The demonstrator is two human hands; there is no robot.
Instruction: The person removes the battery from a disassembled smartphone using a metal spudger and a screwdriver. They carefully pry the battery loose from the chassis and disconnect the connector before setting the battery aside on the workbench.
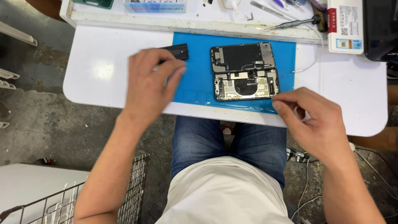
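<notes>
Seen from above, a seated person works at an opened phone (pixel 244 71) lying on a blue mat (pixel 195 83) on a white table (pixel 99 70). The left hand (pixel 151 85) closes loosely on a black battery (pixel 177 51) left of the phone; this looks like the battery-removal step. The right hand (pixel 315 120), fingers pinched, touches the phone's lower right corner; whether it holds a tool cannot be told. A shelf (pixel 186 20) behind carries a screwdriver (pixel 296 23) and a white box (pixel 345 25)

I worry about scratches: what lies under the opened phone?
The opened phone lies on a blue mat on the white table. The mat under the phone itself is covered, so anything there stays hidden.
</notes>
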